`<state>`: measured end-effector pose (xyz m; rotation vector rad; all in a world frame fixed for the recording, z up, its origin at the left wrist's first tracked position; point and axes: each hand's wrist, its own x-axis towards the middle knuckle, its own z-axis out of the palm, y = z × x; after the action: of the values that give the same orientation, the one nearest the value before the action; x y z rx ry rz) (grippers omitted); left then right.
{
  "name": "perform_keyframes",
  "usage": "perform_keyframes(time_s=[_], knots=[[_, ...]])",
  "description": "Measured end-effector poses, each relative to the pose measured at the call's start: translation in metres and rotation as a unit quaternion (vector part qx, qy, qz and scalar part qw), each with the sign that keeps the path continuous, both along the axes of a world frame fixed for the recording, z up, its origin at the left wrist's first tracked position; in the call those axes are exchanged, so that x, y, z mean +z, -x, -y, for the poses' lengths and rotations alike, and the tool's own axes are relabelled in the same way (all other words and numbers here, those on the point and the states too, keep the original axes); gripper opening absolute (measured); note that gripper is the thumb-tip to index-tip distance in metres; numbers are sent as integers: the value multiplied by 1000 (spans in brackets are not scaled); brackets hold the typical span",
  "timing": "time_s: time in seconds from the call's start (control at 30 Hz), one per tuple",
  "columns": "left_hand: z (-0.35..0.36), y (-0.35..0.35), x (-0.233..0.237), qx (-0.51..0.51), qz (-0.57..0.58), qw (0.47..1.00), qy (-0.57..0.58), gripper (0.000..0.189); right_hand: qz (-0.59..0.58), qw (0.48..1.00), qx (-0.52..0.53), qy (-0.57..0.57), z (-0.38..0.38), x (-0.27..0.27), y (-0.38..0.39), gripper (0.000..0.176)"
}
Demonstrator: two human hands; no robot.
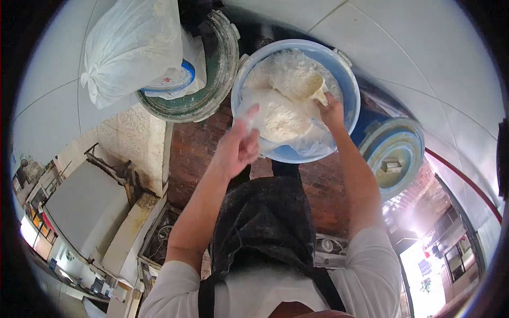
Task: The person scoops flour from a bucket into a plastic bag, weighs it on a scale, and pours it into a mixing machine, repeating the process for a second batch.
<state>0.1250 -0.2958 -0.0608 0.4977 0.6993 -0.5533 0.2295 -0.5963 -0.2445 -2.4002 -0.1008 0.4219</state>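
Note:
A blue tub (pixel 351 100) holds white powder (pixel 297 69), with a clear plastic bag (pixel 313 143) inside its near part; the bag has more powder in it. My right hand (pixel 331 111) grips the handle of a pale scoop (pixel 310 87), which lies tilted in the powder at the tub's right half. Over the tub's left rim is my left hand (pixel 238 146), somewhat blurred by motion. Its index finger points up and the other fingers are curled; a little plastic seems to be near its fingertips, but I cannot make out whether it is held.
Left of the tub, a tied white bag (pixel 132 50) rests on a blue-rimmed scale (pixel 175 79) above a green round lid (pixel 212 85). At the right stands a blue lid (pixel 400 153). A grey-topped unit (pixel 90 201) is at the lower left.

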Motion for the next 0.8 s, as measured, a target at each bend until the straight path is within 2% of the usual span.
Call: perform_keyframes(time_s=[0.07,0.2,0.27,0.37,0.4,0.47,0.5,0.57,0.7,0.8], knots=[[-4,-20,-6,1,11,1000,-28,66,29,1000,-4,-8,5,43,12,35],[-6,-52,-10,-31,5,999,-40,69,40,998,47,2,22,133,33,37],[-7,-58,-12,-60,53,997,-7,67,-19,996,83,15,21,175,38,36],[-10,-57,-7,-82,60,995,13,67,-58,990,129,4,-7,230,40,38],[-11,-55,-8,-78,61,995,15,67,-57,990,133,6,-20,229,42,38],[-15,-50,-10,-107,60,992,25,69,26,969,241,39,-53,218,46,32],[-18,-48,-11,-104,58,993,26,69,23,969,243,39,-74,208,49,32],[-24,-45,-14,-118,67,990,28,72,-10,935,312,166,-117,189,57,32],[-31,-37,-16,-148,68,986,21,75,-24,941,270,203,-155,201,67,39],[-40,-28,-19,-149,61,987,10,67,-2,917,320,237,-164,231,68,35]])
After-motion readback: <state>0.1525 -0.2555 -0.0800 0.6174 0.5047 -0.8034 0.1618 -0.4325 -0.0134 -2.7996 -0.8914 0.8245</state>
